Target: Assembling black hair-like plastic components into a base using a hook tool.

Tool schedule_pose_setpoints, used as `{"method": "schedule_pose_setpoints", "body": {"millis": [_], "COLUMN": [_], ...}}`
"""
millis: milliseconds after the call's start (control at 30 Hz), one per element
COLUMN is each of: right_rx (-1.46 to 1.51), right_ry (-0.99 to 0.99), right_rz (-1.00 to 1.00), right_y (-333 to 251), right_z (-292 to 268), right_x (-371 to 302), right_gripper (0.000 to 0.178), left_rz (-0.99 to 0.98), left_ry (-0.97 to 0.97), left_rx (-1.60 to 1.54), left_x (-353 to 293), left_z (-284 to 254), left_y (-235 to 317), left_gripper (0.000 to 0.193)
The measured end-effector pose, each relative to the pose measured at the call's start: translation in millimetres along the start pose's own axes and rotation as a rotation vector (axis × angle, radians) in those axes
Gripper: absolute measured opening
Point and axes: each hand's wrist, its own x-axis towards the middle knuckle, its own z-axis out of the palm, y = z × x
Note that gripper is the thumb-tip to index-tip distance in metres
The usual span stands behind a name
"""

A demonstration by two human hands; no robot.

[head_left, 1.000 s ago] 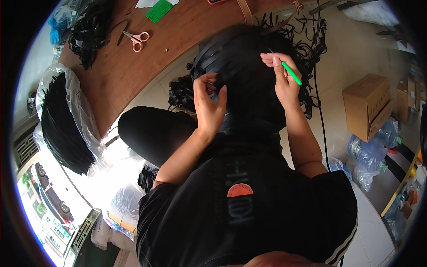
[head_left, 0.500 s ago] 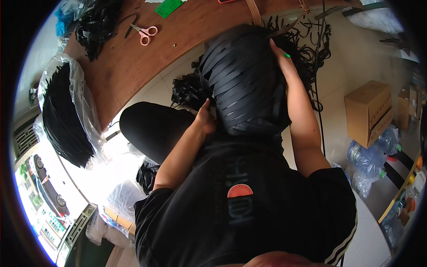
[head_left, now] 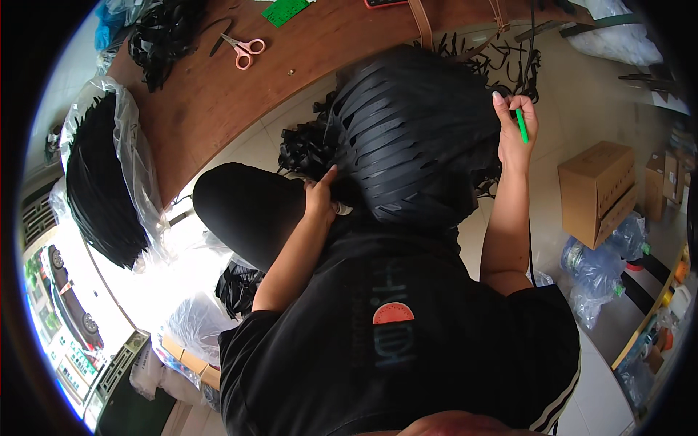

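Note:
A rounded piece of black flat strips (head_left: 407, 138), woven in slanting rows, rests on my lap against my black shirt. Its strips fan out toward the right. Beside that edge, my right hand (head_left: 518, 134) is raised and closed, with a slim green stick-like tool (head_left: 521, 125) between its fingers. Whether it also pinches a strip is hard to make out. My left hand (head_left: 320, 198) grips the woven piece low on its left side, some of its fingers hidden. A small whitish patch shows just below that hand.
Pink-handled scissors (head_left: 244, 51) and a green card (head_left: 284, 10) lie on the curved brown table (head_left: 196, 109). Black strip bundles sit at the table's left (head_left: 163, 43) and in clear plastic (head_left: 109, 182). Loose strips (head_left: 309, 149) lie below its edge. A cardboard box (head_left: 598, 192) stands right.
My right hand has moved right, off the woven piece's side, and the green tool now shows at full length. The strips spread further right. My left hand has shifted slightly left.

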Motion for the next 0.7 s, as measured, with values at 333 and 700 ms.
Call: {"method": "schedule_pose_setpoints", "body": {"millis": [333,700], "right_rx": [-0.085,0.005], "right_ry": [-0.015,-0.03], "right_rz": [-0.095,-0.235], "right_y": [-12,-37], "right_z": [13,16], "right_x": [-2,-9], "right_gripper": [0.027,0.032], "left_rz": [1.246,1.446], "left_ry": [-0.192,-0.249], "left_rx": [0.644,0.901], "left_x": [-67,-82], "left_z": [64,96], "left_y": [34,39], "left_gripper": [0.034,0.046]}}
